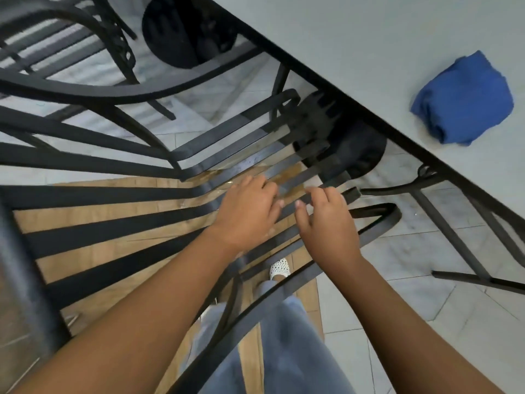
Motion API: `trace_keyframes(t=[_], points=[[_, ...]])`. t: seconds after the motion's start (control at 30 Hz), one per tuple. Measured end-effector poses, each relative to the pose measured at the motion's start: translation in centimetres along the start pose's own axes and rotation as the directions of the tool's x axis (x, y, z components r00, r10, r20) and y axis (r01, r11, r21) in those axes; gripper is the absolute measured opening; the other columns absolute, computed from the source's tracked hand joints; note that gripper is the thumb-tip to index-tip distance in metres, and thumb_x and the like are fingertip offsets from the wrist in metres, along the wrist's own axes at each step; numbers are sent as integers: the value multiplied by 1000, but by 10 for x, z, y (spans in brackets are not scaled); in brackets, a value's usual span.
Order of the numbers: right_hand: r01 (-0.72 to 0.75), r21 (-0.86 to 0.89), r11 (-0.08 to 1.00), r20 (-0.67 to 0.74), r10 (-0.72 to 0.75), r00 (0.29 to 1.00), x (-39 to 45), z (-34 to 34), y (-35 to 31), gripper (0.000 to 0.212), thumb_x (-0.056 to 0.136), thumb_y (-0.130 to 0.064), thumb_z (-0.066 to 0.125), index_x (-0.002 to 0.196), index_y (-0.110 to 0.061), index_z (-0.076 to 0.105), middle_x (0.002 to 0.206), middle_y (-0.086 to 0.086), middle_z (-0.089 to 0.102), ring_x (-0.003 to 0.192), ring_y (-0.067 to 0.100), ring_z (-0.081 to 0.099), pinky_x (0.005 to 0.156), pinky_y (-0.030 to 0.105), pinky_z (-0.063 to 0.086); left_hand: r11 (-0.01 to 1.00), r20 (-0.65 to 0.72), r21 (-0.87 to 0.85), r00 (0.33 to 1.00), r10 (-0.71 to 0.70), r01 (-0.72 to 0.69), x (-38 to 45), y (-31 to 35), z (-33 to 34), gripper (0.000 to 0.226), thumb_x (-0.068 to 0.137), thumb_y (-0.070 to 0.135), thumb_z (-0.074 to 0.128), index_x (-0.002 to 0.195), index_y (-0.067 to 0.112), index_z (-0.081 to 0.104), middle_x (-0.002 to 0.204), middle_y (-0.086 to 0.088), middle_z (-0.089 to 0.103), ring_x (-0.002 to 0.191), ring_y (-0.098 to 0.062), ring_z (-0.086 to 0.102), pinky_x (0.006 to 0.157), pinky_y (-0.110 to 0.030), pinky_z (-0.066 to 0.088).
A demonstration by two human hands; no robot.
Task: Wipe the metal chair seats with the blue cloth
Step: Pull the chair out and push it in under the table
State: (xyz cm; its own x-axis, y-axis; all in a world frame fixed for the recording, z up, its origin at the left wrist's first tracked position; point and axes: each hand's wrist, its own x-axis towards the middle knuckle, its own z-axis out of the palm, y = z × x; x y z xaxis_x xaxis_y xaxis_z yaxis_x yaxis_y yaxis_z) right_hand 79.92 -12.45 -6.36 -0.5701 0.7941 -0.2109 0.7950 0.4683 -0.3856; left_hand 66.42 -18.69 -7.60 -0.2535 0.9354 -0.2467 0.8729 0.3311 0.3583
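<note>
A black metal chair with a slatted seat (pixel 119 231) fills the left and middle of the head view. My left hand (pixel 247 211) and my right hand (pixel 326 223) hover side by side over the seat's front slats, fingers loosely bent, holding nothing. Whether the fingertips touch the slats I cannot tell. The blue cloth (pixel 463 100) lies crumpled on the grey table (pixel 369 38) at the upper right, well away from both hands.
A second black metal chair (pixel 65 44) stands at the upper left. The table's dark edge (pixel 341 100) and its legs (pixel 449 231) run diagonally to the right of the seat. Below are grey and tan floor tiles, my trouser leg and a white shoe (pixel 279 268).
</note>
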Motion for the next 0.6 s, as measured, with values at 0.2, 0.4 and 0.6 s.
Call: trace_keyframes(t=[0.2, 0.4, 0.6], points=[[-60, -6, 998, 0, 60, 998, -17, 34, -38, 39, 100, -34, 36, 94, -4, 60, 83, 7, 51, 83, 23, 52, 64, 27, 31, 996, 139, 95, 990, -12, -2, -31, -29, -8, 36, 101, 37, 30, 102, 15, 58, 90, -5, 62, 77, -19, 58, 58, -28, 38], [-234, -11, 972, 35, 234, 972, -42, 62, -75, 38, 103, -29, 30, 86, -5, 55, 75, 4, 44, 65, 21, 48, 56, 29, 30, 963, 284, 237, 957, 54, -125, -56, -48, -14, 41, 102, 35, 25, 105, 16, 62, 93, -6, 64, 82, -22, 60, 59, -28, 32], [-373, 94, 923, 238, 343, 909, -71, 71, -107, 33, 101, -32, 34, 114, -8, 52, 112, 14, 52, 97, 30, 55, 74, 34, 42, 966, 489, 185, 870, 67, -179, -69, -73, -32, 38, 99, 43, 32, 119, 21, 55, 116, -9, 53, 102, -27, 56, 73, -34, 41]])
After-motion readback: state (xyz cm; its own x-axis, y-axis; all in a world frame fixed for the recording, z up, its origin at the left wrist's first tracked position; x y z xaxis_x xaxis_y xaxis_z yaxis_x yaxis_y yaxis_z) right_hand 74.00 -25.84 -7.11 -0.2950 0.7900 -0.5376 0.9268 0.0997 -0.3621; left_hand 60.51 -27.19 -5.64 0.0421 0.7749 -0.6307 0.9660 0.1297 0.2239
